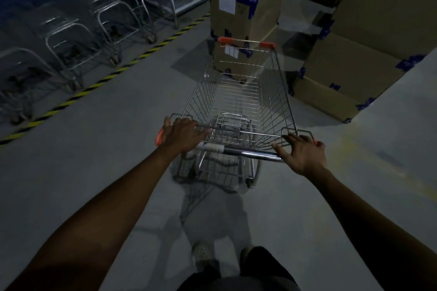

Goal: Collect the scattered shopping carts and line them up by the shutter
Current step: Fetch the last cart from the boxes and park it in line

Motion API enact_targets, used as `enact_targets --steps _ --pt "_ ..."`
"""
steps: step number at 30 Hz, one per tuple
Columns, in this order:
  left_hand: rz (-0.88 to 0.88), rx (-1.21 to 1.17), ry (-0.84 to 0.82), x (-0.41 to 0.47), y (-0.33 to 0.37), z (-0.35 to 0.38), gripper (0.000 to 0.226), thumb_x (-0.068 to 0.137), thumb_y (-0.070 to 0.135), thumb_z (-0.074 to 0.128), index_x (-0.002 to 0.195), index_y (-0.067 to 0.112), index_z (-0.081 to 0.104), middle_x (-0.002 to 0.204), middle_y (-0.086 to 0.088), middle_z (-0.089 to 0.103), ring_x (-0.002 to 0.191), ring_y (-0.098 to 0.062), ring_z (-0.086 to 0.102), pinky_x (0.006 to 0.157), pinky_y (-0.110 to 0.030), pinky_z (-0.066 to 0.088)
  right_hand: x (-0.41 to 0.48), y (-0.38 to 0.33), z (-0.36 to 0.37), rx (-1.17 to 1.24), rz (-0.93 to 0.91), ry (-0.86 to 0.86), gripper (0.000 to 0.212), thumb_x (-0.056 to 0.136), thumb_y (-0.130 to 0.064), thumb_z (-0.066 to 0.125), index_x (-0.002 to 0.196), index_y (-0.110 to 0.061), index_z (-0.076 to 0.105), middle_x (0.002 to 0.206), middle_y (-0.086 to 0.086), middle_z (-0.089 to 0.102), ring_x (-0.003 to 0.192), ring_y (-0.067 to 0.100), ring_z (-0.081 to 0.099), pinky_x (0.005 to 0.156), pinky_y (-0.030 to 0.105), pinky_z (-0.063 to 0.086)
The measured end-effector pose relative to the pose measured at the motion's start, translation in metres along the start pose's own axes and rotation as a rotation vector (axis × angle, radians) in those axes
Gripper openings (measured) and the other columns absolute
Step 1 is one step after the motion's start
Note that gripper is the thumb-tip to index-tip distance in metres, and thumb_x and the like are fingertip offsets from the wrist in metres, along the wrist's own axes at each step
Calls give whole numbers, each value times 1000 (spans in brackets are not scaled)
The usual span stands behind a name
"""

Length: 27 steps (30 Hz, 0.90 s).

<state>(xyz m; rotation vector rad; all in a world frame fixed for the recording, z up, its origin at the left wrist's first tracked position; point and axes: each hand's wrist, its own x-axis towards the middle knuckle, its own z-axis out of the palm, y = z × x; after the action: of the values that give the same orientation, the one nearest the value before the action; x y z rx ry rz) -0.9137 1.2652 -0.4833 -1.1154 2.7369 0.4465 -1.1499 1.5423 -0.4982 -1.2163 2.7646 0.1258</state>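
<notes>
Dim storage area, grey concrete floor [94, 160]. One wire shopping cart [241, 101] stands centre frame, basket empty, orange corner caps at its far rim, nose pointing toward a stack of cardboard boxes [246, 12] taped in blue; the cart's front end sits just short of the lower box. Left hand [182, 133] closed over the left end of the cart's handle bar [248, 152], fingers wrapped over the top by the orange end cap. Right hand [301, 153] rests on the right end of the same bar, fingers spread fairly wide and draped over the bar and the basket's rear rim; whether it grips firmly or just presses, cannot tell. Both forearms bare, extended forward. More taped boxes [354, 66] piled to the right of the cart, near but apart from it. Upper left: a row of parked carts [71, 47] side by side, blurred and dark, behind a yellow-and-black hazard stripe [113, 73] running diagonally across the floor; the held cart is on the near side of that stripe, well apart from the row. A dark bluish surface sits behind the row at top left, too dark to identify. A light shoe [201, 254] shows at bottom, under the cart's shadow.
</notes>
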Motion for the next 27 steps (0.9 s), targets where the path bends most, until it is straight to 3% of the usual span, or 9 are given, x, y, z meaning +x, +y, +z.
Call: enact_targets --steps 4,9,16,21,27 --pt "-85 77 0 -39 19 9 87 87 85 21 146 26 46 156 -2 41 143 -25 35 120 -56 4 -13 16 2 -14 -74 1 93 85 -85 2 150 -32 42 157 -5 41 141 24 38 104 48 32" --pt "-182 21 61 -88 39 34 106 69 93 7 141 30 52 149 0 50 138 -23 41 118 -54 5 -29 41 6 -28 -188 -27 91 86 -83 2 152 -32 38 159 -4 38 143 25 36 106 48 30" --pt "-305 9 91 -162 67 65 103 70 94 4 140 35 52 149 4 51 139 -21 42 119 -54 7 -61 66 11 -43 -344 -14 79 90 -80 12 145 -32 44 151 -5 46 134 25 44 104 51 31" --pt "-372 16 87 -215 82 78 102 74 94 3 142 34 50 150 3 49 139 -22 42 120 -55 9 -86 72 16 -88 -428 -26 83 91 -78 6 149 -30 39 157 -3 40 139 26 40 104 51 31" --pt "-449 -10 99 -275 94 92 119 63 99 -10 143 34 49 151 2 48 141 -22 40 121 -55 8 -119 69 20 -94 -509 -3 86 88 -78 4 147 -30 43 155 -4 43 137 26 44 102 49 32"
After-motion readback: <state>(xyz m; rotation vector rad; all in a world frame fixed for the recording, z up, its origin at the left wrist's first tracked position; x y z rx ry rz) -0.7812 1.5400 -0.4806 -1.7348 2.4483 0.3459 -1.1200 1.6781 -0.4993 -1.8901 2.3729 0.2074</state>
